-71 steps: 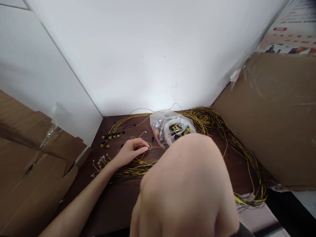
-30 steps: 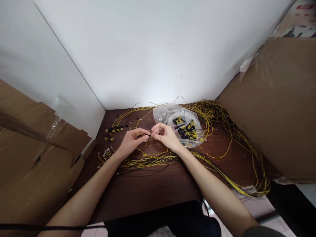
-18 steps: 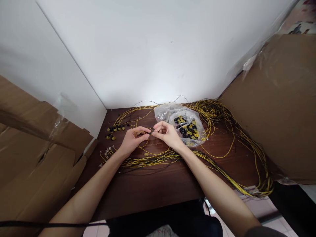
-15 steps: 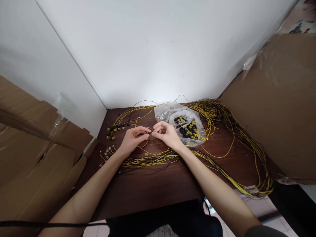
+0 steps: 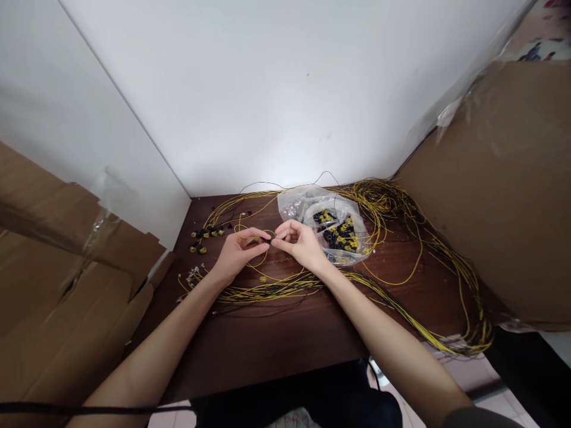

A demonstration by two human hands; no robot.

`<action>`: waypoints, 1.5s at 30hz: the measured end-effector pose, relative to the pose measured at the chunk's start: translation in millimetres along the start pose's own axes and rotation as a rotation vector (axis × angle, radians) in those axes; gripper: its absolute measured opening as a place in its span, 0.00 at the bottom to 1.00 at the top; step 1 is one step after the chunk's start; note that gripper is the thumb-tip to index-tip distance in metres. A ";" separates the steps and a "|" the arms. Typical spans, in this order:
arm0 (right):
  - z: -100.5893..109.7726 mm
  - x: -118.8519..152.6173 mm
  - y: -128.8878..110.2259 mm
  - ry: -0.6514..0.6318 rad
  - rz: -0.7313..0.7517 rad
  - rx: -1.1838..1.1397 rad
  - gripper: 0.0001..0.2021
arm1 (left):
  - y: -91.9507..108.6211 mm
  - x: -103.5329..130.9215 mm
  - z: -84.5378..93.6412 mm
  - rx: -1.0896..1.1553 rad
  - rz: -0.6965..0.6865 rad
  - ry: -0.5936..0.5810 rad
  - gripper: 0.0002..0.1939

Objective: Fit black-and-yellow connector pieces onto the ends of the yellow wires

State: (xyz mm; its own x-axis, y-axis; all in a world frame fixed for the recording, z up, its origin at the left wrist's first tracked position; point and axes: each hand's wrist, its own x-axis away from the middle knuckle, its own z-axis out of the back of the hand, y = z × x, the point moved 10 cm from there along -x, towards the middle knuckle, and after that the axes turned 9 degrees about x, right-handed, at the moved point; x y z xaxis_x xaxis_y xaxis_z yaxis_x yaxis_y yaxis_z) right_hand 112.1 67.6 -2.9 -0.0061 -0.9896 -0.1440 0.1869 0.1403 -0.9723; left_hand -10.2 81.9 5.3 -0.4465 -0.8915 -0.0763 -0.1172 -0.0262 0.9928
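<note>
My left hand (image 5: 236, 252) and my right hand (image 5: 301, 244) meet fingertip to fingertip above the middle of the dark table. Between them is a small black piece (image 5: 268, 240), pinched by my left fingers and touched by my right thumb and fingers. A thin yellow wire loops around my left hand. Just beyond my right hand lies a clear plastic bag (image 5: 362, 254) of black and yellow connectors (image 5: 341, 233). A long bundle of yellow and black wires (image 5: 267, 291) runs beneath both wrists, its white-tipped ends (image 5: 194, 276) at the left.
Several black and yellow connectors (image 5: 207, 230) lie on the table's left side. Coiled wires (image 5: 377, 196) sit at the back right and hang over the right edge. Cardboard stands at left (image 5: 66, 285) and right (image 5: 504, 196), with a white wall (image 5: 276, 95) behind.
A little more of the black piece shows between my fingertips. My hands have barely moved, and the whole view has shifted slightly.
</note>
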 end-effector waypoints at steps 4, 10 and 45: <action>1.2 -0.5 -1.3 0.006 -0.009 -0.052 0.14 | 2.8 0.3 -0.4 -0.024 -0.007 0.011 0.08; 2.1 1.0 -5.5 0.013 0.012 -0.010 0.13 | 3.9 0.2 -2.0 -0.041 -0.023 0.002 0.09; -1.3 1.1 3.2 -0.034 -0.019 -0.008 0.16 | 5.1 1.3 -4.8 -0.113 -0.029 -0.002 0.07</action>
State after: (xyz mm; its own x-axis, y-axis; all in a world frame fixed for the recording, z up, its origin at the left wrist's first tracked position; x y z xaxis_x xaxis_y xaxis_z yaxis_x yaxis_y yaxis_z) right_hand 111.4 67.0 -6.3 0.0243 -0.9926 -0.1193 0.1796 0.1218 -0.9762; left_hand -7.1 78.5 10.7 -0.4463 -0.8887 -0.1048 -0.0293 -0.1026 0.9943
